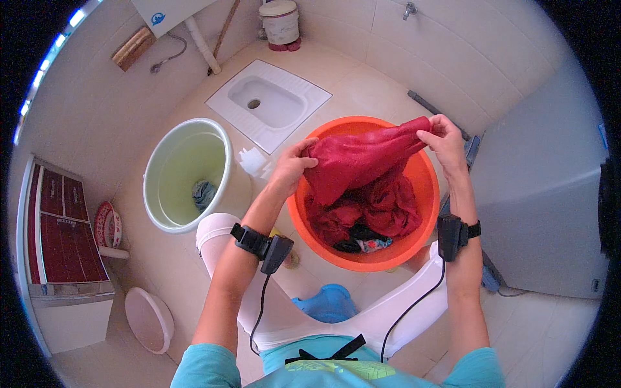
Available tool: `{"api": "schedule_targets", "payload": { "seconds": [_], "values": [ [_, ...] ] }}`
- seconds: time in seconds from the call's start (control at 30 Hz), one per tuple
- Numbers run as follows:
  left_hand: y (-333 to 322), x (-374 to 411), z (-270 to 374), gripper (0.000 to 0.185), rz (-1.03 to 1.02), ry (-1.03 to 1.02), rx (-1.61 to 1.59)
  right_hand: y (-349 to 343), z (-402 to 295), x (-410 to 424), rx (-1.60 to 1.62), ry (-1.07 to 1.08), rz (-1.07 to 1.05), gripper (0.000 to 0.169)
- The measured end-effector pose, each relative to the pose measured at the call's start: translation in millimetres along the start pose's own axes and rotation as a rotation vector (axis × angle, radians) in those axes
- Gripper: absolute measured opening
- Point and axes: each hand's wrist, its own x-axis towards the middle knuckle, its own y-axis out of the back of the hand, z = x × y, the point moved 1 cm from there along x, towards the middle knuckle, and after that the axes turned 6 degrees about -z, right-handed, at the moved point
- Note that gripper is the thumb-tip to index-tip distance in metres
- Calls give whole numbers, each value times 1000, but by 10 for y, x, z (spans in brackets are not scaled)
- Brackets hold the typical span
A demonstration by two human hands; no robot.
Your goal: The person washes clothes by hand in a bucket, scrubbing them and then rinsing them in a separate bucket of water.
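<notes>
A dark red cloth garment (359, 155) is stretched between my hands above an orange plastic basin (359, 264). My left hand (297, 165) pinches its left edge near the basin's rim. Higher up, past the basin's upper right rim, my right hand (442, 140) grips the other end between thumb and fingers. More red fabric (390, 203) lies bunched in the basin, with a black piece and a floral-patterned piece (374, 244) at its lower side. Whether the held part joins the bunched fabric, I cannot tell.
Left of the basin stands a pale green bucket (150, 194) holding a dark blue-grey cloth (204, 195). Beyond are a squat toilet (271, 102) and a lidded bin (280, 24). A blue plastic object (327, 303) is between my legs. A grey appliance or cabinet (538, 213) stands at right, a pink basin (148, 320) at lower left.
</notes>
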Motion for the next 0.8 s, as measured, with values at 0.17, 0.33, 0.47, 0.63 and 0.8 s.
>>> {"api": "schedule_targets", "payload": {
  "seconds": [0.17,0.33,0.47,0.63,0.8],
  "values": [
    [-66,58,-36,18,206,-195,787,-157,102,-48,-647,178,237,26],
    [-195,177,-256,12,238,-362,1117,-619,379,-127,-742,219,-92,37],
    [-284,325,-468,15,223,-171,1245,-847,828,-10,-888,60,-433,66],
    [-325,462,-732,34,-22,207,1387,-1138,1087,118,-1049,-157,-740,89],
    [-242,610,-1013,58,-311,572,1486,-1421,1468,122,-1076,-354,-898,88]
  ]
}}
